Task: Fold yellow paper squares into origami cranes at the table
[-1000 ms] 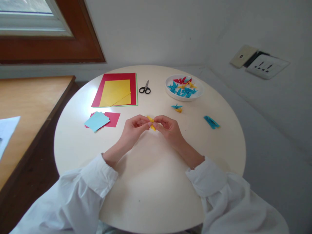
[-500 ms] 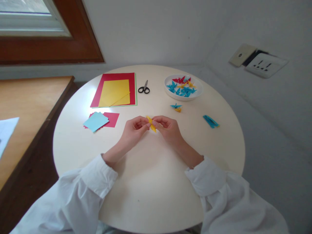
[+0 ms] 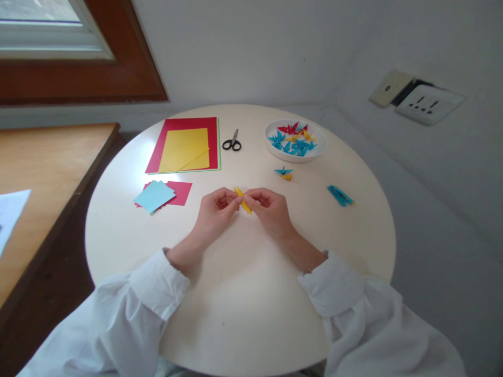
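A small folded piece of yellow paper point(image 3: 246, 207) is pinched between both hands over the middle of the round table. My left hand point(image 3: 215, 208) grips it from the left, thumb and fingertips closed. From the right, my right hand point(image 3: 271, 207) pinches the same paper, its thumb meeting the left thumb. The fingertips hide part of the folds. Beyond my right hand lie a blue paper crane point(image 3: 283, 171) and a yellow folded paper piece point(image 3: 286, 177). Several narrow blue folded strips point(image 3: 340, 196) rest farther right.
At the back right, a white dish point(image 3: 280, 154) holds several red, yellow and blue paper cranes. Black-handled scissors point(image 3: 232, 143) lie beside large red and yellow sheets point(image 3: 184, 149). Small blue squares point(image 3: 154, 196) overlap red ones point(image 3: 183, 192) at left. The white table point(image 3: 243, 314) stands near a wall.
Both hands keep their hold on the yellow paper. It has turned slightly, and the fingertips have shifted a little along it. Everything else on the table stays put.
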Motion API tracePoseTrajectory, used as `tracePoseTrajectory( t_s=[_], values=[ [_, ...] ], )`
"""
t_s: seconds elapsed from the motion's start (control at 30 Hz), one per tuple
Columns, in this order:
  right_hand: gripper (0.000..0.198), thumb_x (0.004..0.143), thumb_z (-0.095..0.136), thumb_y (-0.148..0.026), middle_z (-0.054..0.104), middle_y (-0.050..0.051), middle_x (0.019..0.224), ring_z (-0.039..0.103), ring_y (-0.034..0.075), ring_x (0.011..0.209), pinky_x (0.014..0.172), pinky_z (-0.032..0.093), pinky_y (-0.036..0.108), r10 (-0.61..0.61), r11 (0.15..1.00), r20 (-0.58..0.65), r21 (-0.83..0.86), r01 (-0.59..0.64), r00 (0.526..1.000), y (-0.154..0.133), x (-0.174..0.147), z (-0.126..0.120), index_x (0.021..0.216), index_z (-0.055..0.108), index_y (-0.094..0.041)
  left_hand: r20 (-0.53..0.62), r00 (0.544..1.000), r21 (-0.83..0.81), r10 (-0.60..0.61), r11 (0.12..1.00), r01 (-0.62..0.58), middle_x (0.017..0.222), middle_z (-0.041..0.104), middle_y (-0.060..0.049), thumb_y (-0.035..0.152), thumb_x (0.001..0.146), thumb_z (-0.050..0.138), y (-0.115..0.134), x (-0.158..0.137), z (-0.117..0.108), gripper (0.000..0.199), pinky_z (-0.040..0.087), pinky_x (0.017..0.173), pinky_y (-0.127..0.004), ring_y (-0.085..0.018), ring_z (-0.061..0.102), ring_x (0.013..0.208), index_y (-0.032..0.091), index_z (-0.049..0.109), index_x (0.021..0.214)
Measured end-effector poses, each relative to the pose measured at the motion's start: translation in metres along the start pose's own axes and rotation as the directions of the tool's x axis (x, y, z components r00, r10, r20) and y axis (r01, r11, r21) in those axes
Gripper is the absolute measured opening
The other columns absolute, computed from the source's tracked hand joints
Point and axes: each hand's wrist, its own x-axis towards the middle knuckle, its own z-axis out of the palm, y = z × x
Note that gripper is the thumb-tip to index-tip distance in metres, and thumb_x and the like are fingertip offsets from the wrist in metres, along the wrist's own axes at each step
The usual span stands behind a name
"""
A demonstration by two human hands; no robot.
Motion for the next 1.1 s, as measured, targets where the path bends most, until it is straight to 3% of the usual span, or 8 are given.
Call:
tracePoseTrajectory(
  t_s=[0.5, 0.67, 0.9, 1.0, 1.1],
  values=[
    [0.009, 0.061, 0.068, -0.024, 0.064, -0.001, 0.061, 0.057, 0.011, 0.058, 0.056, 0.046, 0.025, 0.054, 0.994, -0.023, 0.094, -0.052, 0.998, 0.0029, 0.0013, 0.0020, 0.061, 0.062, -0.017, 0.043, 0.997, -0.057, 0.070, 0.996, -0.067, 0.057, 0.056, 0.004, 0.025, 0.071, 0.066, -0.0006, 0.0001, -0.0001, 0.023, 0.041, 0.053, -0.023, -0.012, 0.058, 0.058, 0.019, 0.044, 0.075],
    [0.011, 0.063, 0.066, -0.026, 0.065, -0.001, 0.064, 0.058, 0.010, 0.058, 0.056, 0.046, 0.024, 0.111, 0.989, 0.026, 0.092, -0.112, 0.994, 0.0070, 0.0027, 0.0015, 0.070, 0.064, -0.016, 0.055, 0.994, -0.050, 0.094, 0.995, -0.091, 0.059, 0.056, 0.004, 0.023, 0.073, 0.064, -0.0009, 0.0005, -0.0011, 0.023, 0.042, 0.054, -0.023, -0.012, 0.058, 0.058, 0.020, 0.042, 0.076],
    [0.010, 0.070, 0.062, -0.026, 0.067, 0.001, 0.069, 0.062, 0.012, 0.066, 0.062, 0.049, 0.024, -0.009, 0.999, 0.043, -0.043, 0.011, 0.999, 0.0028, -0.0009, 0.0011, 0.068, 0.065, -0.017, 0.076, 0.995, -0.120, 0.057, 0.992, -0.048, 0.061, 0.062, 0.003, 0.026, 0.073, 0.065, -0.0011, 0.0016, -0.0017, 0.026, 0.044, 0.057, -0.023, -0.013, 0.061, 0.061, 0.020, 0.042, 0.083],
    [0.012, 0.070, 0.064, -0.029, 0.067, 0.002, 0.070, 0.062, 0.013, 0.066, 0.061, 0.050, 0.024, -0.038, 0.997, 0.037, -0.067, 0.040, 0.999, 0.0020, -0.0029, 0.0017, 0.068, 0.064, -0.017, 0.059, 0.998, -0.102, 0.011, 0.995, -0.005, 0.060, 0.060, 0.002, 0.032, 0.072, 0.066, -0.0028, 0.0027, -0.0020, 0.026, 0.045, 0.059, -0.025, -0.014, 0.061, 0.062, 0.018, 0.050, 0.087],
    [0.013, 0.071, 0.063, -0.029, 0.067, 0.002, 0.071, 0.062, 0.013, 0.066, 0.060, 0.050, 0.024, -0.070, 0.993, 0.044, -0.088, 0.073, 0.997, 0.0028, -0.0037, 0.0016, 0.069, 0.064, -0.017, 0.041, 0.999, -0.062, -0.004, 0.998, 0.007, 0.066, 0.060, 0.000, 0.034, 0.071, 0.066, -0.0046, 0.0037, -0.0018, 0.021, 0.045, 0.061, -0.027, -0.014, 0.059, 0.065, 0.015, 0.058, 0.078]
  ],
)
